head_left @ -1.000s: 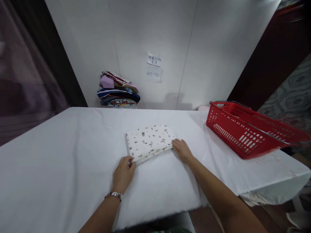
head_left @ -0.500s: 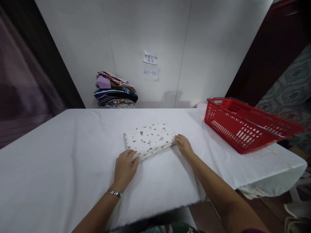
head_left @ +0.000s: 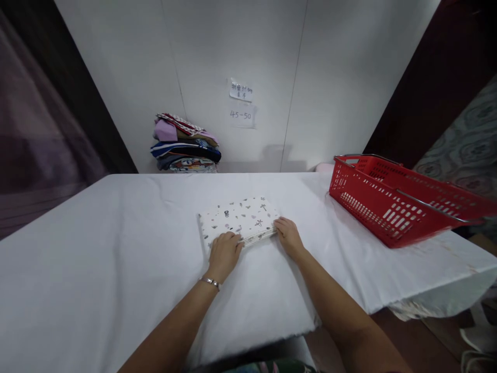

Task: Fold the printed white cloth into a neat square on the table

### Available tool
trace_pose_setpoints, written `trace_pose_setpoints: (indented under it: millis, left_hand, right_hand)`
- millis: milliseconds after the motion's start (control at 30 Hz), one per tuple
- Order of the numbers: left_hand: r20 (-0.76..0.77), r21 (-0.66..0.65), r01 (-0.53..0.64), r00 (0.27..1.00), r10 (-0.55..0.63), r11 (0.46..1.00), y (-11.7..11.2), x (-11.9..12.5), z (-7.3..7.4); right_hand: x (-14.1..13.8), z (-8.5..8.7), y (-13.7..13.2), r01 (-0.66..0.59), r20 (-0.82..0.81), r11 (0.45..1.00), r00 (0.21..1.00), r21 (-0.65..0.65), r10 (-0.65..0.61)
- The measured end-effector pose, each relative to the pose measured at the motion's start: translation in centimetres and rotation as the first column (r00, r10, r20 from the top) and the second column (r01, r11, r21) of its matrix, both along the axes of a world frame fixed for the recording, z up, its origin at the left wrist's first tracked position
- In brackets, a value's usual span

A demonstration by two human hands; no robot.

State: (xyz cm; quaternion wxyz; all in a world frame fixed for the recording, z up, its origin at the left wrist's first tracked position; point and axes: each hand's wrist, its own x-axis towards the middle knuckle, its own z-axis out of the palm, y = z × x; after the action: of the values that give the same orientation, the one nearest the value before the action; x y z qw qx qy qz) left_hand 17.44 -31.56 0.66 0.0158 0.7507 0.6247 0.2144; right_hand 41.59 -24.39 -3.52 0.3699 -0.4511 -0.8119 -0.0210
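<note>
A folded white cloth (head_left: pixel 240 215) with a small print of palm trees, birds and leaves lies flat on the white-covered table. Along its near edge, stacked layers show. My left hand (head_left: pixel 225 253), with a silver bracelet at the wrist, is closed over the near edge left of the middle; its fingers rest on top and the thumb is at the front. At the near right corner my right hand (head_left: pixel 289 236) pinches the layers. Parts of the near edge are hidden under both hands.
A red plastic basket (head_left: pixel 376 202) with metal handles stands on the right of the table (head_left: pixel 70 259). Behind the far edge, a pile of folded fabrics (head_left: pixel 186 147) sits against the wall. Two paper notes (head_left: pixel 243 115) are stuck on the wall. The near table edge is close to my body.
My left hand has slid right along the cloth's near edge, from its left corner toward the middle. My right hand has shifted slightly left at its corner. The cloth stays in place.
</note>
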Motion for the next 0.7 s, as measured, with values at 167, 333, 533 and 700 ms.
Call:
trace_pose_setpoints:
  millis: [167, 333, 533, 700]
  left_hand:
    - [-0.091, -0.002, 0.005, 0.996, -0.005, 1.0, 0.3, 0.0, 0.1]
    - [-0.118, -0.004, -0.001, 0.993, 0.0, 1.0, 0.4, 0.0, 0.2]
    - [-0.085, -0.017, -0.002, 0.996, 0.0, 1.0, 0.4, 0.6, 0.8]
    - [-0.07, -0.039, 0.035, 0.997, -0.038, 0.999, 1.1, 1.6, 1.1]
  right_hand:
    - [0.3, 0.1, 0.0, -0.022, -0.005, 1.0, 1.0, -0.002, 0.022]
    - [0.5, 0.0, 0.0, -0.057, -0.007, 0.998, 0.998, -0.018, 0.057]
    - [0.5, -0.1, 0.1, -0.069, -0.019, 0.997, 0.997, -0.029, 0.069]
    - [0.0, 0.2, -0.1, -0.068, -0.012, 0.997, 0.998, -0.022, 0.068]
